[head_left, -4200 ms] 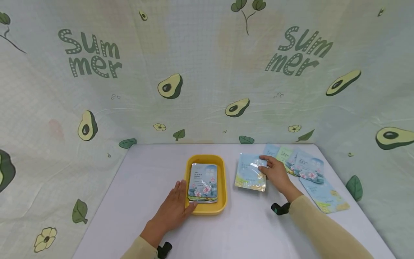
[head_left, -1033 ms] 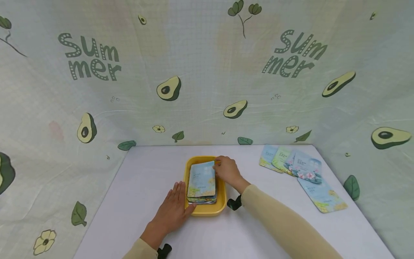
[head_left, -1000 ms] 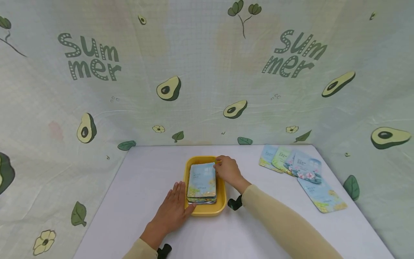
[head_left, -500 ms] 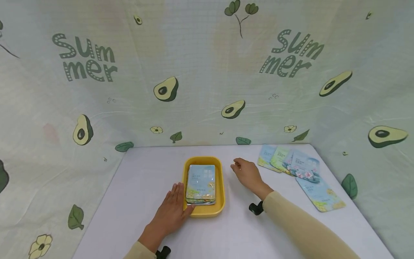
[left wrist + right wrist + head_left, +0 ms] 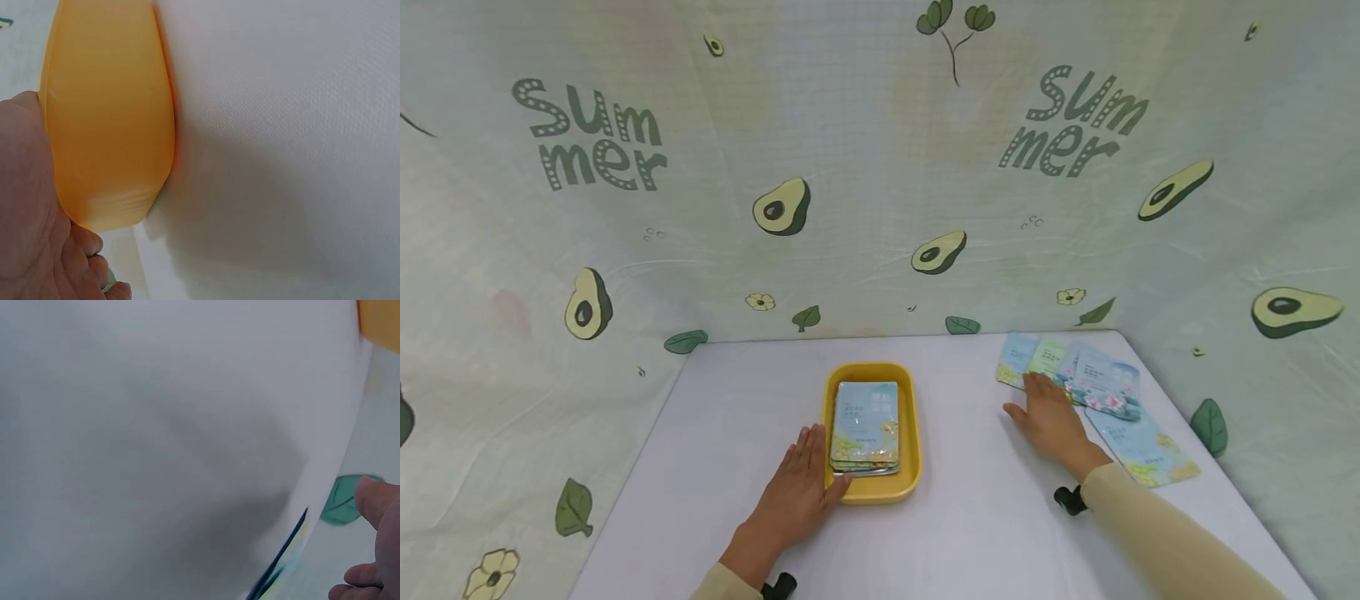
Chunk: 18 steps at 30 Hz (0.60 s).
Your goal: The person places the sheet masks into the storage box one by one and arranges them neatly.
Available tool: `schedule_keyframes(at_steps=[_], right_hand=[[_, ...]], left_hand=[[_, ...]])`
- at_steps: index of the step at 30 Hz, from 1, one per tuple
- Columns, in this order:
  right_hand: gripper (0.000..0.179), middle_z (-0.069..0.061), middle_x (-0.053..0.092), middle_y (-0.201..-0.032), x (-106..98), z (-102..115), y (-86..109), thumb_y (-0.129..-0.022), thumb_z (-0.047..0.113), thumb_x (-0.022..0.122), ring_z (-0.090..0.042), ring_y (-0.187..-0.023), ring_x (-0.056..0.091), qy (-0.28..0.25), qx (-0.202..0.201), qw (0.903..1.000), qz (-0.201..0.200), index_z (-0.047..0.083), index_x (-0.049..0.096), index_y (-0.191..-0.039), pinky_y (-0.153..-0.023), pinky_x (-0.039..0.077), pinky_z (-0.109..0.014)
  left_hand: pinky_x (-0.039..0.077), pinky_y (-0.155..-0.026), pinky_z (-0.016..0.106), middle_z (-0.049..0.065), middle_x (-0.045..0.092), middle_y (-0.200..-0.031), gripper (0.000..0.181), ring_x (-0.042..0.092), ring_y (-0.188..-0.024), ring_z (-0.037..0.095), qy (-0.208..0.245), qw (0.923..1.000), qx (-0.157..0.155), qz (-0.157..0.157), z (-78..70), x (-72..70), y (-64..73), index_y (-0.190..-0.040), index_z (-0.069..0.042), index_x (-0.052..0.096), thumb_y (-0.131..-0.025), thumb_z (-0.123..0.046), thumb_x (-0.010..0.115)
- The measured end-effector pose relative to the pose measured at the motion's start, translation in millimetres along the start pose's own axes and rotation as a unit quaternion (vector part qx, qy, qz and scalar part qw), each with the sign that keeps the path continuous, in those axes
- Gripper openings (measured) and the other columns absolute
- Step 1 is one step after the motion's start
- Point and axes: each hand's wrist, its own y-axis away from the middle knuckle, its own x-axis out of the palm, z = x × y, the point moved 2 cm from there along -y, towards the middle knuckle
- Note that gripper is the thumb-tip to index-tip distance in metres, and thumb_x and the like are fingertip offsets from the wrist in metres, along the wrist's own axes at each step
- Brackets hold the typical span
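In the head view, a yellow tray [image 5: 912,487] holds a neat stack of flat printed sachets [image 5: 865,421], a blue one with yellow flowers on top. My left hand [image 5: 793,487] lies with straight fingers along the tray's left side, thumb at its near left corner. The left wrist view shows the tray's outer wall [image 5: 112,119] beside that hand. My right hand [image 5: 1051,421] is empty, thumb spread, its fingertips overlapping the green sachet [image 5: 1047,358] among the fanned sachets at the back right. In the right wrist view, sachet edges [image 5: 278,565] show below its thumb [image 5: 372,497].
Further sachets lie fanned at the right: a light blue one [image 5: 1017,354], a blue one with pink flowers [image 5: 1105,383] and a blue-yellow one [image 5: 1150,450] nearer the front. A cloth with avocado prints [image 5: 865,275] hangs behind the white table [image 5: 760,375].
My right hand set a blue sachet onto the stack in the tray, let go, and moved right to the fanned sachets. My left hand has stayed at the tray's side.
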Motion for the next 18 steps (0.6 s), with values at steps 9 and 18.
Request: schedule_keyframes(at_steps=[9,18], right_hand=[[0.098,-0.05,0.017,-0.159,-14.2,-79.7,25.3,-0.104,0.045,0.064,-0.067,-0.148,0.016,0.021,0.061,0.9978,0.012,-0.025,0.018,-0.154,-0.118,0.015,-0.08],[0.108,-0.053,0.006,-0.159,-6.8,-97.4,18.8,-0.106,0.063,0.046,-0.07,-0.147,0.006,-0.009,0.077,0.9924,0.095,-0.027,0.009,-0.154,-0.116,0.004,-0.084]], left_hand=[[0.026,-0.129,0.058,0.025,0.02,-0.173,0.09,0.015,-0.163,0.04,-0.001,0.9999,0.015,-0.002,0.9,0.2,-0.6,-0.166,0.006,0.013,-0.11,-0.055,0.047],[0.024,-0.13,0.056,0.024,0.019,-0.174,0.091,0.014,-0.163,0.039,-0.005,0.9999,0.009,0.002,1.3,-0.6,0.9,-0.167,0.005,0.012,-0.109,-0.058,0.045]])
